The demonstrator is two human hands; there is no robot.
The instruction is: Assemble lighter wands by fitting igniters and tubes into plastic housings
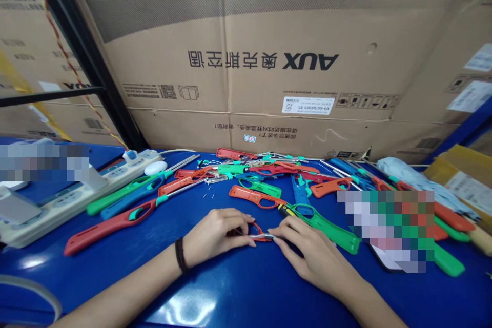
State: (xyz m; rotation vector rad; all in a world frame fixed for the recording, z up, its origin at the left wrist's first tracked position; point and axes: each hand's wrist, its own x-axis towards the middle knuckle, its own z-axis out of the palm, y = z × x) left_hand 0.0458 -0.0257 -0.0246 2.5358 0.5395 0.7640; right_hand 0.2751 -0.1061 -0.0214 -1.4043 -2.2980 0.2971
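My left hand is closed, thumb and fingers pinching an orange lighter casing a little above the blue table. From the other side, my right hand is closed too, its thumb and fingertips on a thin silver metal piece that meets the casing. The fingers hide much of both parts. A yellow and black handle shows just beyond the right knuckles; whether the hand touches it I cannot tell. Close by lie a green lighter casing and an orange-red casing half.
Several casings and metal tubes are heaped along the large cardboard box. On the left, a red long-nosed lighter lies beside a white power strip. More lighters and a light blue cloth are at the right, partly blurred.
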